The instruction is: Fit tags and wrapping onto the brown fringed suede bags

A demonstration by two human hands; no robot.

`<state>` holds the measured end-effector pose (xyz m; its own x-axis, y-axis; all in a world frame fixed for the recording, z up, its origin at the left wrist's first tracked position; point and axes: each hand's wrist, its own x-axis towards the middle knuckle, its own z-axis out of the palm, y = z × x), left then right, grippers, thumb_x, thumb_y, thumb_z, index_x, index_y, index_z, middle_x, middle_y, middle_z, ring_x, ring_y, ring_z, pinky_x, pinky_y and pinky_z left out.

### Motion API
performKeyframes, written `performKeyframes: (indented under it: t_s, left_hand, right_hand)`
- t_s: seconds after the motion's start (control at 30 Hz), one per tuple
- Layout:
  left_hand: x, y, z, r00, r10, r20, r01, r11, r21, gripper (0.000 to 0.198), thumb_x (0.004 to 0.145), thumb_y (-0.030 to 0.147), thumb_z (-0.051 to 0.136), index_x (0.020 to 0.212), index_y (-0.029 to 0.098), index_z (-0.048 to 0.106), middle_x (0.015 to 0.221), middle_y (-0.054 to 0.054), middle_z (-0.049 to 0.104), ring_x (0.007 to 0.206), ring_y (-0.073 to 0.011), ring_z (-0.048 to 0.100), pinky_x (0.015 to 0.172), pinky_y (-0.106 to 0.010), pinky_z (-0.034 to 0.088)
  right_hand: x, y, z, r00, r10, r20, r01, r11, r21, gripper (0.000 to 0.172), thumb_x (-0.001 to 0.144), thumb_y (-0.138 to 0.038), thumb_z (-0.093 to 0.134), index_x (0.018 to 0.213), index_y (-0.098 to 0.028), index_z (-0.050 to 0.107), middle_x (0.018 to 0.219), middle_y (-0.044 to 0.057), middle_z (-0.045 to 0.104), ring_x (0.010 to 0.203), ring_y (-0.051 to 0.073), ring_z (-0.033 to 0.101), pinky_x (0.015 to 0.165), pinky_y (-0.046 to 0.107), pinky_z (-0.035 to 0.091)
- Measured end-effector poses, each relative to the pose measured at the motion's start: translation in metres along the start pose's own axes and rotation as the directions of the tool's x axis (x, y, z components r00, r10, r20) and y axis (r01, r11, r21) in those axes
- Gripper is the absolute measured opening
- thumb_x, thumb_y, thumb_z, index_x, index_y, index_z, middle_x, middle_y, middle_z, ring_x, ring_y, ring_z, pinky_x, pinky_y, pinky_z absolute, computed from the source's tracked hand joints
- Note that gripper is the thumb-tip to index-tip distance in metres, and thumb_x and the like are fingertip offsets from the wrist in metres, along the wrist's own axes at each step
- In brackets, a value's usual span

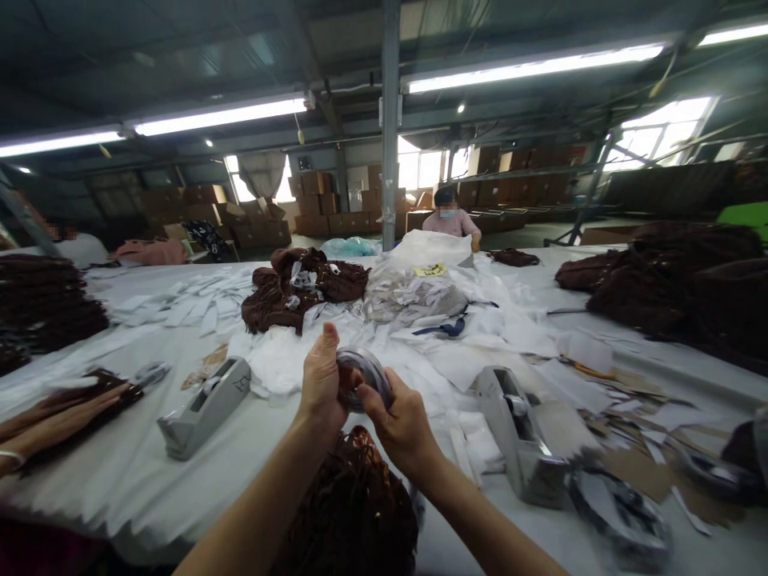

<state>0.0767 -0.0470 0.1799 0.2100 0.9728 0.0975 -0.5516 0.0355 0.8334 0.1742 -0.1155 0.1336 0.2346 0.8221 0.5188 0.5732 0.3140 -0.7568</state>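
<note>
Left hand and right hand closed on one grey roll, one on either side; it looks like tape, though blur hides any loose end. Left thumb points up beside the rim; right thumb reaches across the near side toward the roll's opening. Fingers on the far side mostly hidden, so their exact grip cannot be told.

Position: roll sits between the hands, in front of the body, above the surface. Dark brown fringed item lies just below, between the forearms; whether roll and fringe touch cannot be told. One tape dispenser stands to the left, a second dispenser to the right, both apart from the hands.

Handling notes (judgement): light, even pressure from both sides should keep the ring round; squeezing hard might crush it. Best to let the left hand steady the roll and the right thumb do the fine work, turning the roll slowly and feeling for an edge. Advisable to hold it well clear of the fringe, since strands could catch on anything sticky
</note>
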Motion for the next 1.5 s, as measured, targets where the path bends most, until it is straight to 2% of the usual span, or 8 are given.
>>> performKeyframes:
  t_s: [0.1,0.27,0.53,0.73,1.0,1.13,1.33,1.5]
  left_hand:
    - [0.006,-0.004,-0.015,0.981,-0.081,0.177,0.032,0.965,0.261,0.058,0.069,0.074,0.057,0.087,0.020,0.046,0.044,0.008,0.044,0.033,-0.0086,0.039,0.034,-0.016,0.028]
    - [0.010,0.014,-0.026,0.801,-0.289,0.524,-0.318,0.537,0.782,0.040,0.068,0.053,0.072,0.084,0.017,0.063,0.049,0.003,0.054,0.045,-0.0115,0.048,0.042,-0.017,0.028]
    - [0.012,-0.009,-0.014,0.992,-0.064,0.105,0.040,0.976,0.213,0.046,0.063,0.049,0.078,0.076,0.021,0.044,0.045,0.011,0.043,0.032,-0.0046,0.034,0.032,-0.013,0.022]
    - [0.026,-0.049,-0.029,0.976,-0.155,-0.152,0.149,0.988,-0.047,0.054,0.051,0.039,0.085,0.073,0.021,0.040,0.045,0.013,0.042,0.029,-0.0028,0.030,0.029,-0.012,0.020]
    - [0.023,-0.051,-0.030,0.982,-0.091,0.168,0.019,0.922,0.387,0.042,0.067,0.045,0.077,0.085,0.021,0.046,0.043,0.010,0.048,0.030,-0.0057,0.035,0.032,-0.013,0.024]
    - [0.021,-0.049,-0.017,0.980,-0.084,0.183,0.019,0.944,0.330,0.043,0.067,0.044,0.078,0.086,0.021,0.046,0.046,0.009,0.049,0.034,-0.0069,0.039,0.034,-0.014,0.029]
    - [0.024,-0.070,-0.014,0.985,-0.144,-0.094,0.148,0.988,0.042,0.053,0.056,0.047,0.082,0.078,0.021,0.042,0.049,0.012,0.043,0.033,-0.0046,0.035,0.032,-0.014,0.021]
    - [0.030,-0.073,-0.059,0.984,-0.064,0.165,-0.013,0.904,0.427,0.062,0.078,0.074,0.045,0.100,0.017,0.053,0.075,-0.004,0.064,0.068,-0.0189,0.062,0.062,-0.029,0.049]
  right_hand:
    - [-0.003,0.014,-0.003,0.989,0.011,0.151,0.014,0.986,-0.165,0.024,0.091,-0.039,0.048,0.096,-0.017,0.058,0.069,0.001,0.063,0.061,0.015,0.059,0.055,0.022,0.039]
    - [0.010,0.021,-0.013,0.913,-0.037,0.407,0.213,0.893,-0.397,0.019,0.085,-0.032,0.057,0.081,-0.017,0.067,0.069,0.006,0.068,0.065,0.020,0.063,0.057,0.024,0.038]
    - [0.007,0.022,0.013,0.999,-0.039,-0.030,0.041,0.997,0.066,0.041,0.092,-0.053,0.038,0.077,-0.017,0.054,0.059,-0.002,0.051,0.052,0.011,0.047,0.051,0.021,0.035]
    - [-0.032,0.077,0.033,0.997,0.077,0.029,-0.077,0.997,0.013,0.043,0.097,-0.052,0.027,0.081,-0.019,0.050,0.062,0.000,0.052,0.057,0.015,0.052,0.054,0.024,0.035]
    - [0.007,0.068,-0.025,0.991,0.022,0.134,-0.020,1.000,-0.020,0.064,0.095,-0.062,0.018,0.112,-0.015,0.058,0.094,0.009,0.064,0.087,0.019,0.060,0.079,0.030,0.045]
    - [0.014,0.058,-0.006,0.975,0.034,0.219,-0.034,0.999,-0.005,0.054,0.090,-0.063,0.037,0.095,-0.015,0.059,0.077,0.005,0.064,0.069,0.018,0.060,0.064,0.026,0.044]
    - [-0.013,0.067,0.035,0.984,0.172,-0.039,-0.170,0.984,0.053,0.036,0.092,-0.051,0.041,0.087,-0.018,0.054,0.068,0.002,0.061,0.060,0.016,0.058,0.054,0.024,0.039]
    - [-0.011,0.082,0.016,0.983,0.183,-0.002,-0.183,0.983,0.009,0.034,0.092,-0.046,0.040,0.089,-0.017,0.058,0.072,0.004,0.063,0.065,0.018,0.059,0.061,0.026,0.043]
